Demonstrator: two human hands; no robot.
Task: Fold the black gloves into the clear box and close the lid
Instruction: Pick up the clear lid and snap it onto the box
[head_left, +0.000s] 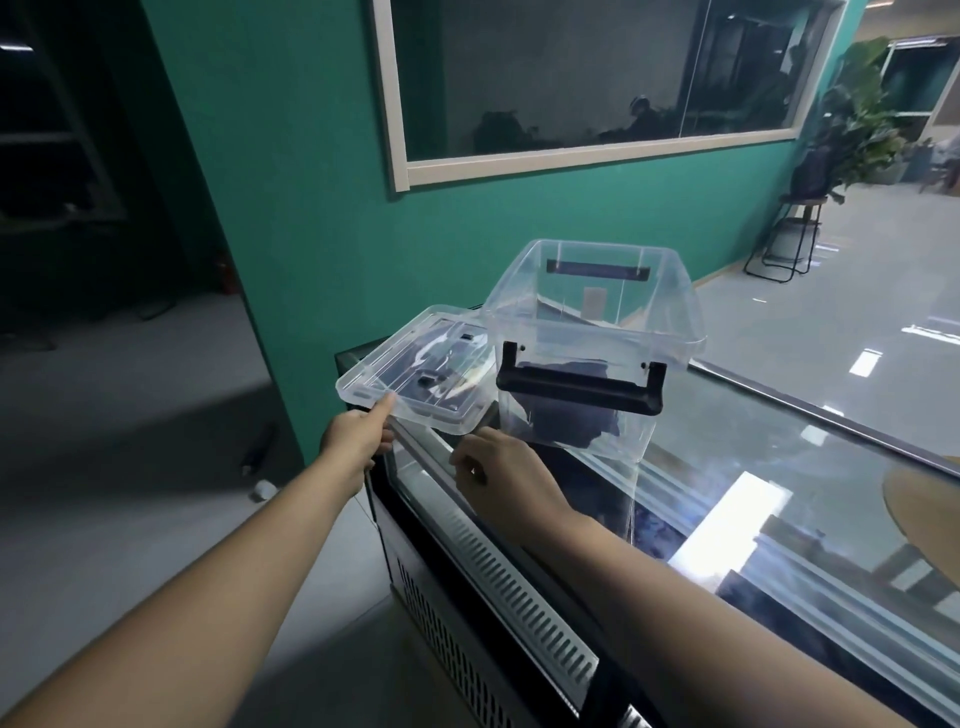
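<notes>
Gloves (566, 410) lie dark and folded at the bottom of the clear box (592, 332), which stands near the left end of the glass counter (779, 467), its long axis running away from the near edge, black handle (579, 387) facing the person. The lid (415, 369) overhangs the left corner (barely supported). The left hand (358, 436) pinches its near rim; the right hand (498, 467), loosely curled, holds nothing. The lid could tip off the counter if that one-sided pinch slips.
</notes>
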